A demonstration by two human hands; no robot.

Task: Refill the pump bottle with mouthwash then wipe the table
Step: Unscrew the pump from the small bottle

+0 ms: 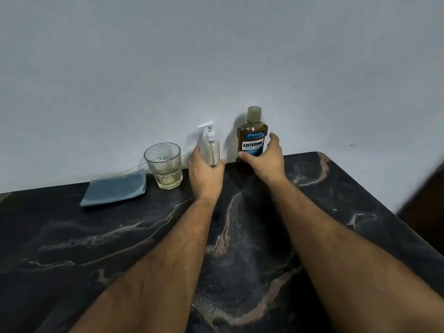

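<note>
1. The clear plastic pump bottle with a white pump head (211, 147) stands upright at the back of the worktop, right against the pale wall, and it looks nearly empty.
2. The left hand (205, 175) is cupped around its lower part, fingers on the far left side, thumb reaching round the right; whether it grips or only touches, I cannot tell.
3. Just right of that hand stands the amber Listerine Cool Mint mouthwash bottle with a blue label and a greyish cap (252, 138), upright, cap on.
4. The right hand (265, 162) is spread in front of it, thumb at the label's lower left, fingers up at its right edge; a firm grip cannot be made out.
5. Left of the left hand, near it, a clear faceted drinking glass (164, 165) holds a little pale liquid.
6. Further left lies a folded blue cloth (115, 188), flat.
7. All rests on a dark marbled stone worktop (96, 248).
</note>
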